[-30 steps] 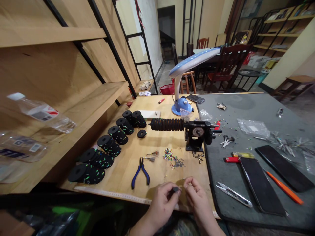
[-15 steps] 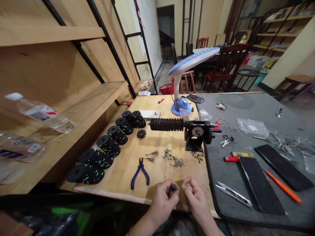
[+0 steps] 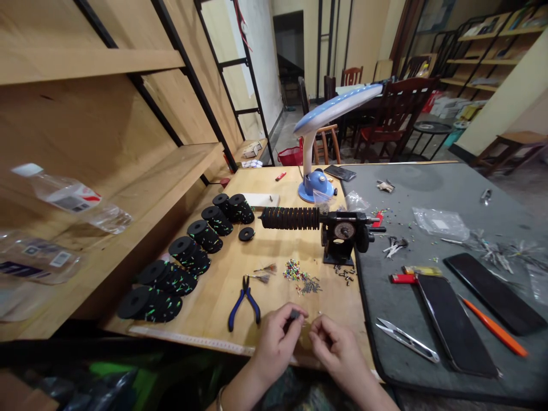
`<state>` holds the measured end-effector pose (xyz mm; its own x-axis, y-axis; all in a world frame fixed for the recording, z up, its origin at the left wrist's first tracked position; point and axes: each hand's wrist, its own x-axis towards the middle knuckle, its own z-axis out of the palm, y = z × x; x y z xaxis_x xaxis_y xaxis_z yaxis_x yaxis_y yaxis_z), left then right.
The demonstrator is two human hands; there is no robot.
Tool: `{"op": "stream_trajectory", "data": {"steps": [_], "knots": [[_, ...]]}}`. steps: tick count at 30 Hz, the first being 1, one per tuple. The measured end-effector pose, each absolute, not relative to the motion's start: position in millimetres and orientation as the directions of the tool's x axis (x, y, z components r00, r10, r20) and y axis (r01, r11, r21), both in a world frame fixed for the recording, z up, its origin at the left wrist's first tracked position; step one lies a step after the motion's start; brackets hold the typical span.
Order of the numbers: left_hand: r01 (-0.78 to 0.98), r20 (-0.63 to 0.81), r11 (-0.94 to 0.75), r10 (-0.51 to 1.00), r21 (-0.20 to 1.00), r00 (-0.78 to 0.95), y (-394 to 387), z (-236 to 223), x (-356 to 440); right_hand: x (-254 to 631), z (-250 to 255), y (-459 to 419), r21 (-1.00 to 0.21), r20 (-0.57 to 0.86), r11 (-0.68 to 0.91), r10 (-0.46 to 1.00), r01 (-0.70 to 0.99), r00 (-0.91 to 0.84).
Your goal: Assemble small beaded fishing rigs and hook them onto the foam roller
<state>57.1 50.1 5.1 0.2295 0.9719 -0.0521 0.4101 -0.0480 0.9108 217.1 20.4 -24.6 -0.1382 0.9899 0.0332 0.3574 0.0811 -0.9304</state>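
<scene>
My left hand (image 3: pixel 277 341) is closed at the table's near edge, pinching a small dark piece (image 3: pixel 294 314) between thumb and fingers. My right hand (image 3: pixel 338 348) is curled in a pinch close beside it, fingertips pointing toward the left hand; what it holds is too small to make out. Just beyond the hands lie a heap of coloured beads and small metal bits (image 3: pixel 299 275) and blue-handled pliers (image 3: pixel 244 300). A black hand-crank winder (image 3: pixel 342 235) with a rod of stacked black discs (image 3: pixel 290 217) stands farther back.
Rows of black foam spools (image 3: pixel 180 273) line the wooden board's left side. On the grey mat (image 3: pixel 428 194) to the right lie thread snips (image 3: pixel 406 339), a red lighter (image 3: pixel 402 278), two dark phones (image 3: pixel 454 323), an orange pen (image 3: pixel 492 326) and plastic bags. A blue desk lamp (image 3: pixel 319 142) stands behind. Bottles lie on the left shelf.
Both hands have drifted slightly left and nearer each other. The right hand's fingers have lowered and curled tighter toward the left hand's small piece.
</scene>
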Motion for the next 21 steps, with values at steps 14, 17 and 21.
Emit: {"op": "stream_trajectory", "data": {"steps": [14,17,21], "knots": [[0.372,0.062,-0.096,0.993,0.923,0.100,57,-7,56,216,-23,20,-0.872,0.176,0.221,0.974,0.436,-0.142],[0.346,0.063,-0.083,0.996,0.935,0.068,58,-4,55,215,-23,21,-0.883,0.173,0.218,0.974,0.416,-0.143],[0.249,0.055,-0.055,0.998,0.967,0.010,60,3,56,215,-22,22,-0.868,0.190,0.237,0.970,0.437,-0.149]]}}
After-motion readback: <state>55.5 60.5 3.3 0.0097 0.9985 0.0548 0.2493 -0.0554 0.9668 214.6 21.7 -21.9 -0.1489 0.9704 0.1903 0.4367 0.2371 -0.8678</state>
